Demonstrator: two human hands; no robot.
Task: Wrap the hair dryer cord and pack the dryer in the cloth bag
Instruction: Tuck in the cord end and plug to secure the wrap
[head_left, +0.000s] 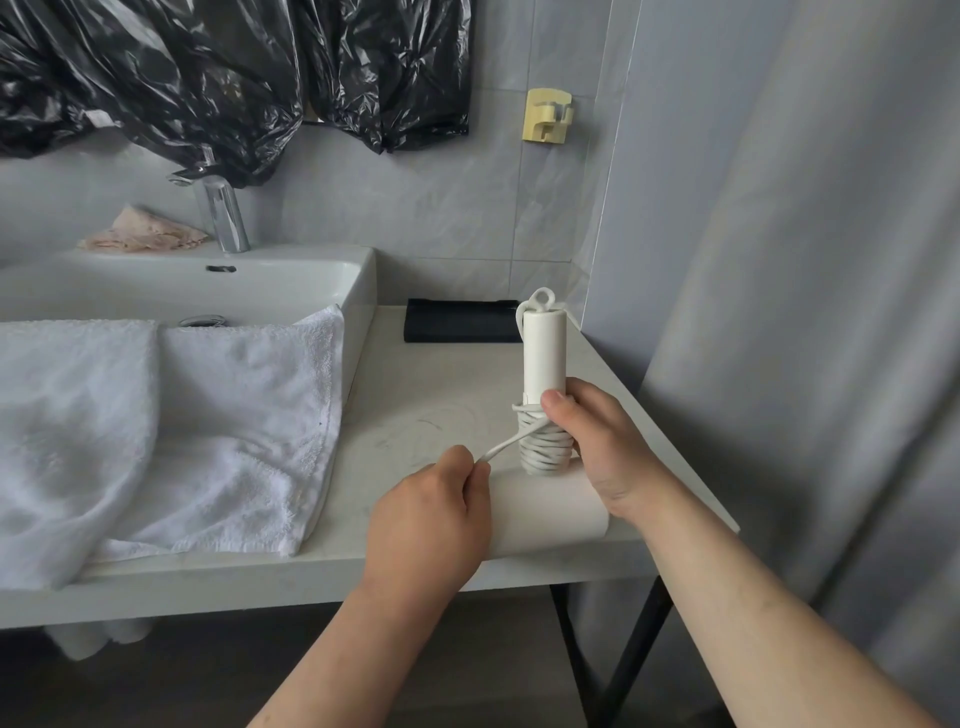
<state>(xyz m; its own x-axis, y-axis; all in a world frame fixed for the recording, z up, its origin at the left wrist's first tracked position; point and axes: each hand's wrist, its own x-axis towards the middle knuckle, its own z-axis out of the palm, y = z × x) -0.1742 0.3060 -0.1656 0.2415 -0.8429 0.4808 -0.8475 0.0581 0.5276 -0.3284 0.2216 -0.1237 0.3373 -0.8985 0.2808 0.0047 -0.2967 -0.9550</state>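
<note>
The hair dryer (543, 358) stands with its handle upright on the counter (426, 395), its barrel lying flat toward the near edge. This position gives a fixed post for winding.

The right hand (608, 447) is wrapped around the lower handle, with the thumb pressed on the coils of cord (545, 452), apparently to stop them slipping. The left hand (431, 519) pinches the free run of cord between curled fingers and thumb and draws it taut to the left. Judgement: winding is well advanced and packing has not begun.

The folded dark cloth bag (460, 320) lies flat at the back of the counter, just behind the dryer and untouched.

The counter is pale stone with faint scuff marks. A white towel (182, 415) drapes over the sink (291, 280) rim and onto the counter. The walls are grey tile, with black plastic sheeting (208, 78) hanging above the tap (226, 213). A curtain (805, 260) hangs at the right.
</note>
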